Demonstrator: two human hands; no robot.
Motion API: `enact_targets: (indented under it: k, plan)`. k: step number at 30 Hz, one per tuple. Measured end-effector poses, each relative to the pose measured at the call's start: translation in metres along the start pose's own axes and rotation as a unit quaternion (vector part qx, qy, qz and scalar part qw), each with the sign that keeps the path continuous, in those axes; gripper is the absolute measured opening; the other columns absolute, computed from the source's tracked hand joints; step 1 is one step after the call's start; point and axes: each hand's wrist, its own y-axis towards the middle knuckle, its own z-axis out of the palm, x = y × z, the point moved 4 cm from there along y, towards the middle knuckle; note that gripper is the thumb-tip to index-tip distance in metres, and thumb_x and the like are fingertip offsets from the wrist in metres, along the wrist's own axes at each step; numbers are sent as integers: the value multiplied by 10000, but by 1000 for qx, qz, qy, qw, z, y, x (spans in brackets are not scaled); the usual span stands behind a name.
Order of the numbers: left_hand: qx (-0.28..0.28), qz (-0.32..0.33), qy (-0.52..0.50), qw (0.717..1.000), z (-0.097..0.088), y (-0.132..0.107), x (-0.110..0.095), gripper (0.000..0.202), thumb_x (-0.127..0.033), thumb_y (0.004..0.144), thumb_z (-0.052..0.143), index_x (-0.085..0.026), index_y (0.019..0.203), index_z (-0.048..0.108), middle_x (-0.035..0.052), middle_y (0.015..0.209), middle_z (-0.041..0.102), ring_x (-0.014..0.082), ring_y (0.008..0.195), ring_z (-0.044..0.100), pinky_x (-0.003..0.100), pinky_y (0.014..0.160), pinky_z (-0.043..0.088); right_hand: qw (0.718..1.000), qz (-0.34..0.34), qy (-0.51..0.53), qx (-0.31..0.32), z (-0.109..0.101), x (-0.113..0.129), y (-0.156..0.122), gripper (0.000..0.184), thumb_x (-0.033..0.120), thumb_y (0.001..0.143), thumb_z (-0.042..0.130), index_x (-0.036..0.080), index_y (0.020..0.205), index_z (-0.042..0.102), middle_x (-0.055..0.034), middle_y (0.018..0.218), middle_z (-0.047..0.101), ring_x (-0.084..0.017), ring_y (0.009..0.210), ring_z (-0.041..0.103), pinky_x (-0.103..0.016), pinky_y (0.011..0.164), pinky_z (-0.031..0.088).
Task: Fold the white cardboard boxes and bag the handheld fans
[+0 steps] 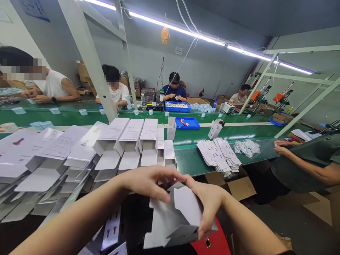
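Observation:
A white cardboard box [172, 216], partly folded with its flaps standing up, is held low in front of me. My right hand [209, 198] grips its right side, thumb on the near edge and fingers behind. Over the top left of the box curves my left hand [151, 182], its thumb against the near face and its fingers bent across the upper edge, near the right fingertips. Close by on the left, opened white boxes [130, 131] lie in overlapping rows, with printed text on their panels.
Flat printed cartons [217, 154] and small clear bags [247, 148] lie on the green bench [188, 161]. A blue tray [187, 123] and two upright boxes stand farther back. Several co-workers sit across the line; another person's hands [283, 147] are at right. A metal post [90, 60] rises at left.

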Motion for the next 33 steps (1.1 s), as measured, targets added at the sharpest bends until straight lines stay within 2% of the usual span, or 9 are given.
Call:
enact_targets:
  k: [2, 3, 7, 10, 17, 20, 24, 27, 33]
  plan:
    - [71, 25, 51, 996, 17, 11, -10, 406, -172, 664, 726, -244, 1064, 735, 21, 1127, 718, 258, 1030, 639, 316, 900, 473, 999, -32, -5, 25, -3, 1, 3, 1353, 454, 269, 932, 205, 1395, 225, -71, 1223, 488, -266, 1135, 529, -323, 944, 456]
    - [58, 25, 66, 996, 22, 15, -9, 319, -184, 695, 690, -233, 1005, 748, 14, 1053, 733, 233, 955, 655, 293, 846, 487, 999, -45, -2, 25, -4, 1, 2, 1350, 481, 280, 927, 209, 1397, 217, -83, 1255, 475, -275, 1149, 527, -346, 965, 446]
    - [-164, -99, -31, 981, 16, 15, 29, 106, -273, 689, 626, -183, 737, 651, -39, 566, 604, 119, 463, 520, 217, 439, 389, 980, -63, -24, -186, -8, 2, -24, 1050, 627, 665, 739, 254, 1441, 138, -152, 1455, 341, -307, 1314, 415, -469, 1093, 325]
    - [-237, -124, -157, 951, 23, 12, 53, 186, -283, 598, 656, -202, 738, 564, -75, 490, 527, 100, 367, 426, 210, 352, 305, 940, -27, -137, -311, 2, 3, -39, 1159, 640, 649, 755, 264, 1499, 63, -162, 1578, 127, -363, 1445, 179, -543, 1162, 166]
    - [-235, -48, -70, 968, 53, 18, 48, 159, -181, 631, 589, -173, 787, 616, -6, 772, 662, 189, 763, 598, 277, 706, 459, 926, 28, -125, -356, 10, -7, -8, 1202, 522, 634, 804, 315, 1509, 7, -124, 1548, 224, -356, 1413, 259, -544, 1116, 290]
    - [-285, -75, -45, 954, 48, 12, 57, 114, -201, 654, 554, -171, 752, 605, -16, 704, 628, 169, 692, 554, 267, 652, 422, 912, 20, -70, -403, 16, -13, -1, 1175, 461, 601, 838, 320, 1492, 85, -114, 1437, 383, -330, 1291, 436, -494, 1042, 400]
    - [-345, -100, -174, 917, 42, 4, 75, 147, -264, 638, 579, -185, 762, 581, -59, 561, 542, 119, 489, 440, 242, 500, 349, 891, -41, 29, -452, 26, -14, 3, 1034, 357, 646, 808, 324, 1429, 134, -63, 1229, 529, -245, 1070, 579, -433, 956, 466]
    - [-361, -45, -277, 889, 41, 2, 75, 171, -286, 662, 669, -190, 773, 581, -47, 618, 586, 114, 541, 480, 234, 544, 378, 882, -87, 123, -446, 25, -11, 8, 892, 311, 721, 738, 334, 1388, 145, -32, 1134, 563, -202, 962, 609, -384, 871, 509]
    - [-265, 46, -445, 854, 58, 1, 58, 555, -535, 619, 790, -214, 1014, 567, 43, 900, 692, 231, 842, 641, 343, 768, 484, 865, -118, 162, -460, 26, -4, 21, 779, 232, 723, 700, 310, 1329, 217, -14, 1055, 573, -182, 898, 625, -331, 799, 538]
